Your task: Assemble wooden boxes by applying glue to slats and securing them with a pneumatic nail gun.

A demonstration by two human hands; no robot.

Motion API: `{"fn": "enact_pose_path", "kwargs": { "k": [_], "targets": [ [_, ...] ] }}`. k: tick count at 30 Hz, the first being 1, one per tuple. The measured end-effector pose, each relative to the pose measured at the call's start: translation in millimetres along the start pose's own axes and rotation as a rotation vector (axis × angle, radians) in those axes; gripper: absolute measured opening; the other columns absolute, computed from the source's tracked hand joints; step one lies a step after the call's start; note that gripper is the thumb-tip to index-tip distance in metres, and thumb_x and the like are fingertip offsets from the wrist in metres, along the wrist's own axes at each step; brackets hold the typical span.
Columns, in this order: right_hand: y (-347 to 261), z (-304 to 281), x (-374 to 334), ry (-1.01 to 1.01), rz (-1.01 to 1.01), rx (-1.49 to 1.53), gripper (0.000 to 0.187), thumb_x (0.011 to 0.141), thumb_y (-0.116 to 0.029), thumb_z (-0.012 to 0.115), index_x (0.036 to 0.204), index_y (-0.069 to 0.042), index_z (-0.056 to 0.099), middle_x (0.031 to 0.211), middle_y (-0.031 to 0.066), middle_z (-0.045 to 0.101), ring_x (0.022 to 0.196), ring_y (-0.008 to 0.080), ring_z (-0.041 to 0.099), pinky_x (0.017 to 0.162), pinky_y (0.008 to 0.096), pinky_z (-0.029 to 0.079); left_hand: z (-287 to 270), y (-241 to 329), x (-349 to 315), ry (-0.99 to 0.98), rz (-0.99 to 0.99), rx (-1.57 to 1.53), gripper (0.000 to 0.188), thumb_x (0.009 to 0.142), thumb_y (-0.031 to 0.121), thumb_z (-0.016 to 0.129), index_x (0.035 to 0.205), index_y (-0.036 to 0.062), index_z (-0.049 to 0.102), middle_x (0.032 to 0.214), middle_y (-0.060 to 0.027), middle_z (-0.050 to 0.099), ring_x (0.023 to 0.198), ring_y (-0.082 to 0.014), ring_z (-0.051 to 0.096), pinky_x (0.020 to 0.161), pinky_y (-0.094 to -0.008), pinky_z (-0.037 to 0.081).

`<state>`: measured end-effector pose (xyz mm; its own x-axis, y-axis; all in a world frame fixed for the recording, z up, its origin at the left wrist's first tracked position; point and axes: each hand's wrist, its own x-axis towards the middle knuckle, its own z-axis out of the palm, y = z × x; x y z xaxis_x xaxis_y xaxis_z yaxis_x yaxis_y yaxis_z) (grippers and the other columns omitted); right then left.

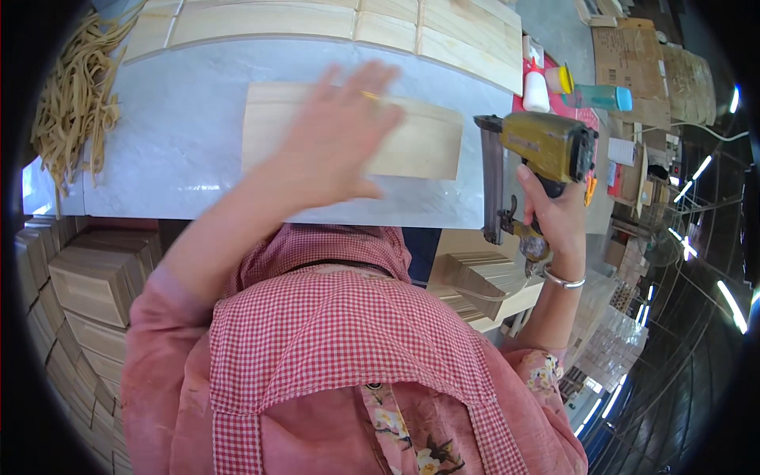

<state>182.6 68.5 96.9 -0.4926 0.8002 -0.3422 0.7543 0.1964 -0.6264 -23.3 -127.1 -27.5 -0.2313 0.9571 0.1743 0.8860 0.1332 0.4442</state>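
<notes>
A pale, flat wooden board (431,146) lies on the grey tabletop near its front edge. My left hand (332,146) is over the left and middle of this board, blurred by motion, fingers stretched and thumb apart. It grips nothing, and I cannot tell whether the palm touches the wood. To the right of the board, my right hand (558,218) is wrapped around the grip of a yellow-and-black nail gun (542,138). The gun's dark nose and magazine side faces the board, a little apart from its right end.
Wooden panels (301,20) lie along the table's far side. Loose tan strips (75,95) hang at the left. A white bottle (536,93) and a teal bottle (598,97) stand at the back right. Stacked wooden boxes (95,277) are below left; more wooden pieces (483,277) sit below right.
</notes>
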Motion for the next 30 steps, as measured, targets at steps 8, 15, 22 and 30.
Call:
{"fn": "enact_pose_path", "kwargs": {
  "k": [8, 15, 22, 30],
  "targets": [
    [30, -1, -37, 0.021, -0.074, 0.115, 0.019, 0.089, -0.015, 0.075, 0.092, 0.001, 0.066, 0.06, 0.002, 0.057, 0.042, 0.008, 0.046, 0.039, 0.0223, 0.038, -30, -54, -61, 0.081, -0.033, -0.041, 0.046, 0.059, 0.009, 0.08, 0.098, 0.0076, 0.054, 0.129, -0.0156, 0.055, 0.115, -0.0347, 0.053, 0.1, -0.0402, 0.044],
    [37, 4, -52, -0.092, -0.015, 0.055, 0.018, 0.092, -0.013, 0.073, 0.099, 0.001, 0.064, 0.058, 0.0001, 0.054, 0.042, 0.0082, 0.044, 0.04, 0.0215, 0.038, 19, -7, -11, 0.189, -0.092, -0.064, 0.044, 0.056, 0.017, 0.084, 0.091, 0.0068, 0.061, 0.116, -0.0152, 0.059, 0.098, -0.0309, 0.053, 0.088, -0.0375, 0.048],
    [38, 9, -47, -0.089, -0.03, 0.076, 0.02, 0.09, -0.016, 0.076, 0.089, 0.001, 0.066, 0.054, -0.0001, 0.054, 0.041, 0.0084, 0.046, 0.04, 0.0224, 0.037, 22, -8, -7, 0.164, -0.102, -0.085, 0.043, 0.055, 0.018, 0.084, 0.088, 0.0072, 0.059, 0.117, -0.0151, 0.059, 0.098, -0.0305, 0.051, 0.089, -0.0366, 0.048],
    [34, 16, -49, -0.07, 0.026, 0.086, 0.02, 0.089, -0.016, 0.077, 0.09, 0.001, 0.065, 0.058, 0.0014, 0.057, 0.041, 0.0083, 0.045, 0.039, 0.0226, 0.037, 22, -8, -7, 0.169, -0.109, -0.09, 0.044, 0.054, 0.021, 0.085, 0.089, 0.0062, 0.062, 0.118, -0.0159, 0.059, 0.099, -0.0308, 0.052, 0.09, -0.0366, 0.048]
  ]
}}
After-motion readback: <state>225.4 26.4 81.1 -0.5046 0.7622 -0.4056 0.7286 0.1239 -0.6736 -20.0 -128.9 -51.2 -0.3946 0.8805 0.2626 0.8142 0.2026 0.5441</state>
